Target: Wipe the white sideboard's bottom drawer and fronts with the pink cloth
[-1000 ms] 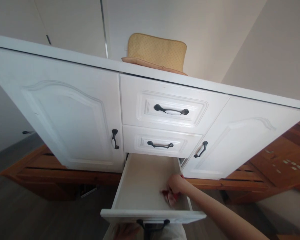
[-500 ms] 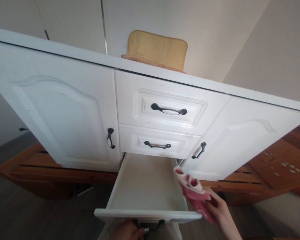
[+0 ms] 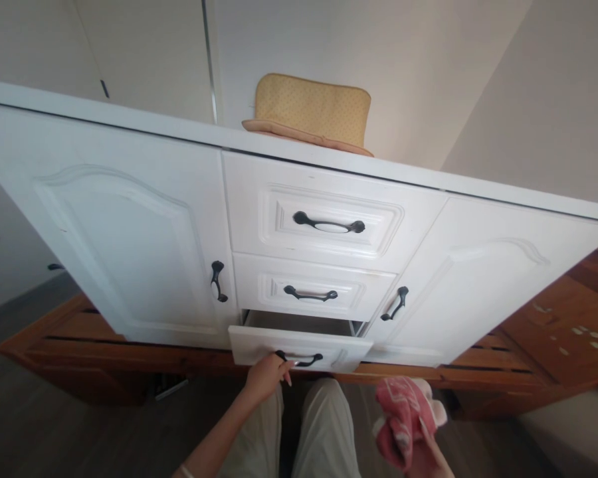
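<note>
My left hand (image 3: 268, 377) has its fingers hooked on the dark handle (image 3: 309, 362) of the bottom drawer (image 3: 349, 352), at the handle's left end. That drawer stands a little way out, with a dark gap above its front. My right hand (image 3: 426, 455) grips a bunched pink and white cloth (image 3: 403, 411), low and to the right of the drawer. Folds of the cloth hide most of the right fingers. Above, the top drawer (image 3: 389, 206) and the middle drawer (image 3: 254, 279) are closed.
Cupboard doors flank the drawers, a left door (image 3: 129, 245) and a right door (image 3: 478, 285). A yellow dotted padded item (image 3: 311, 109) stands on the cabinet top (image 3: 179, 133). Brown wooden furniture (image 3: 80, 325) runs along behind the cabinet. My knees (image 3: 323, 425) are just below the drawer.
The bottom drawer has slid inward from far out to nearly closed, my left hand moving with its handle. My right hand and the cloth have moved down, away from the drawer's side.
</note>
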### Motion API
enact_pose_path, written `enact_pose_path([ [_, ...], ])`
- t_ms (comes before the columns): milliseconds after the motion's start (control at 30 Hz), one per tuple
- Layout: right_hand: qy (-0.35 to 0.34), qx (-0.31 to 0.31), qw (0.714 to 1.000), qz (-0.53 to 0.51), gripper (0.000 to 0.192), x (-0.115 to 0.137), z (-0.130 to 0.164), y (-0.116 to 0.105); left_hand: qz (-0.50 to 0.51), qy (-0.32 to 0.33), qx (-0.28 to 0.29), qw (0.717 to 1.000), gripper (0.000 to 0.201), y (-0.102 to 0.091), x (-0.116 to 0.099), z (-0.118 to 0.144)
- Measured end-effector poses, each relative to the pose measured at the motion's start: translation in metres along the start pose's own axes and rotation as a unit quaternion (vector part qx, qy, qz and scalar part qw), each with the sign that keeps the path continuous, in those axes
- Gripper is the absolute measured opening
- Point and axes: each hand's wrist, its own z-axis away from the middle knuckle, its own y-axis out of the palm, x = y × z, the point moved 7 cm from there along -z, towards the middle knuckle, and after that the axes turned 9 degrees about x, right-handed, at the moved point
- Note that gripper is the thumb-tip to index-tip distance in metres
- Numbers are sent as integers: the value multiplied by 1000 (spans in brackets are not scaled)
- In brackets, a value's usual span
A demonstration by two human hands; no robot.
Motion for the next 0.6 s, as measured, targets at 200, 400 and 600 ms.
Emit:
enact_pose_path([
  [200,-4,37,999,-30,52,1,-15,55,-17,-22,-42,999,69,-17,-6,-32],
  [400,-51,-119,990,-59,60,-9,-52,47,-26,-3,-134,991,55,41,57,-2],
  [600,-95,-236,967,19,60,13,-98,110,-144,-124,-160,969,64,108,137,34],
])
